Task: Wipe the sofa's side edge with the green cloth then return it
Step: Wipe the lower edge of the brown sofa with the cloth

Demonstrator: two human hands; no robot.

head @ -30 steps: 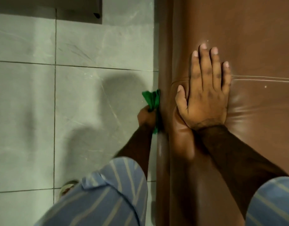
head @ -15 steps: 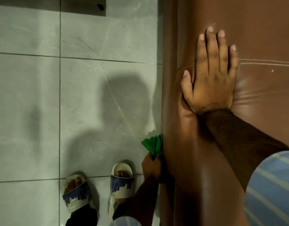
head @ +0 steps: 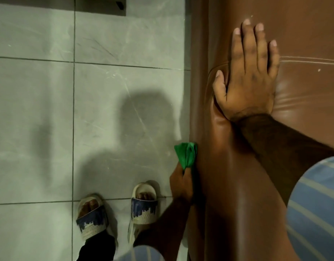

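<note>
Your left hand sits low in the frame, just right of centre, its fingers clenched around the green cloth, which bunches out above the fist and presses against the sofa's side edge. That edge runs as a near-vertical line from the top of the frame to the bottom, where brown leather meets the floor. Your right hand lies flat on top of the sofa in the upper right, fingers released and spread, thumb at the rounded corner beside a seam.

To the left of the edge you have open grey tiled floor, crossed by grout lines and shadows. Up along the edge above the cloth nothing blocks the way. Below and to the left, your two sandalled feet stand near the fist, the nearer one just beside your left forearm. A dark furniture base sits at the top left, well apart.
</note>
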